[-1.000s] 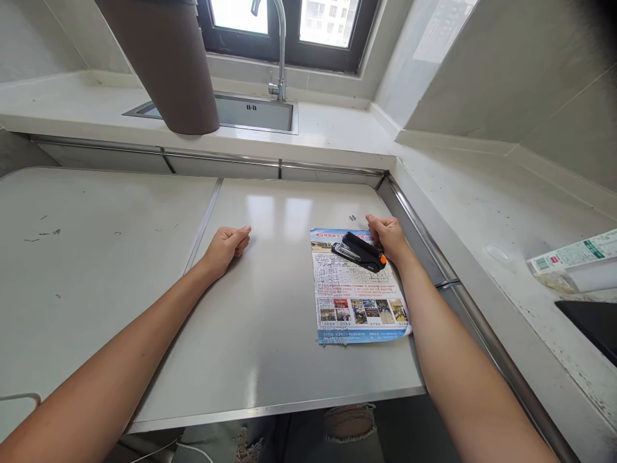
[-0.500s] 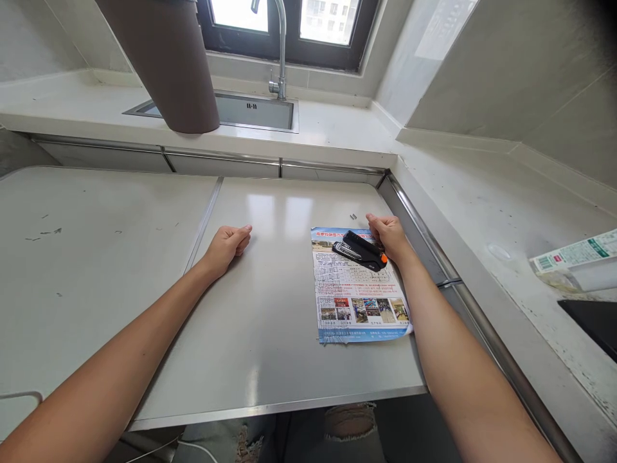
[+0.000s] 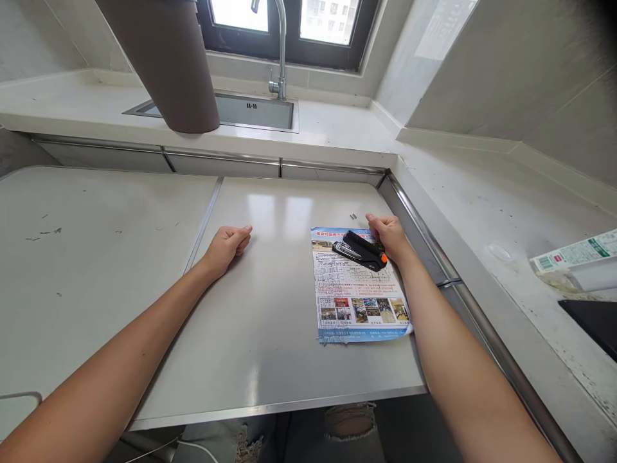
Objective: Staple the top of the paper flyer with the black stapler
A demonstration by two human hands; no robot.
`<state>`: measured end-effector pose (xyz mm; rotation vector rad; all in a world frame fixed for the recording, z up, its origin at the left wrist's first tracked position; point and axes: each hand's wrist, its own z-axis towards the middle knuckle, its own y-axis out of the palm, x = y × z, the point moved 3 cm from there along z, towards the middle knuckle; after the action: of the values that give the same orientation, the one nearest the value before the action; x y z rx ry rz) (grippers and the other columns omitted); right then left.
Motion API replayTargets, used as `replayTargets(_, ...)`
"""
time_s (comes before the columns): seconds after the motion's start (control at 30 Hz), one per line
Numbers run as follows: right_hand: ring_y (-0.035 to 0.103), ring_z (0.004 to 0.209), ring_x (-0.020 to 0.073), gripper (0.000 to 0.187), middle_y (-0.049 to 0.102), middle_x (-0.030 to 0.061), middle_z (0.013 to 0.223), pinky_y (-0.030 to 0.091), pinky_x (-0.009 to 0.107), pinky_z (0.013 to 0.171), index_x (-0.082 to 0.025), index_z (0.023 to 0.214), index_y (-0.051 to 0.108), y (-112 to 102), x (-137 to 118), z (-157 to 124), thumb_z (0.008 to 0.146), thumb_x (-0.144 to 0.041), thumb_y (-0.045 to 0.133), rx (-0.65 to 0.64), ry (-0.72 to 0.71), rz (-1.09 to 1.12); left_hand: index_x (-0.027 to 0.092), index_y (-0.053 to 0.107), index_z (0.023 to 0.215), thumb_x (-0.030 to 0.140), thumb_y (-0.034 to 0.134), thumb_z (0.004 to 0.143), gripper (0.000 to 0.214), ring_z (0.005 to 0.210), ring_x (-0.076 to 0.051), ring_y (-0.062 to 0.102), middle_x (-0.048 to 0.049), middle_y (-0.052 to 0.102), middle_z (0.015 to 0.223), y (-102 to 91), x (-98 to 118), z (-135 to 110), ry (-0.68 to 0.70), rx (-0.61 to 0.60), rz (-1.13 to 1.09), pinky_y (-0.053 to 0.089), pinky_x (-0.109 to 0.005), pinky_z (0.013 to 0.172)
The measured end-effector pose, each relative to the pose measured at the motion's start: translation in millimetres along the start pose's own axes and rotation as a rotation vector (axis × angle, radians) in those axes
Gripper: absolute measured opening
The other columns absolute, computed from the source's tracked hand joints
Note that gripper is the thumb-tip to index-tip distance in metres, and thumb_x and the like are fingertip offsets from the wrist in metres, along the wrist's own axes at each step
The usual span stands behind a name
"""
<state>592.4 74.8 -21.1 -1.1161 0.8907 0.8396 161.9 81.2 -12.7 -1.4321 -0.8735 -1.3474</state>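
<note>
My left hand rests on the white folding table as a loose fist, thumb on top, with nothing visible in it. My right hand is also curled closed, at the upper right corner of a printed flyer. On the flyer lies a black stapler with an orange tip, just left of my right hand and not held. Many staples run along the flyer's left edge. Two short staple strips lie on the table above the flyer.
Loose staples are scattered on the table's left part. Behind stands a counter with a sink, a faucet and a brown cylindrical container. A metal-edged counter borders the right side, bearing a green and white package.
</note>
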Motion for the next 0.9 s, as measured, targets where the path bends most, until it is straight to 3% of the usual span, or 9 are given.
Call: replayTargets(0.9,0.022,0.049,0.0088,0.067,0.028,-0.0061,0.048,0.02,0.029,0.05,-0.023,0.049,0.034,0.9,4.4,2.6,0.087,-0.064,0.07,0.016,-0.002,0.037,0.021,0.024,0.058,0.046,0.055,0.1,0.058,0.058,-0.012,0.015,0.0035,0.019,0.06,0.0,1.7,-1.7,0.0,-0.011,0.031,0.016,-0.031,0.056)
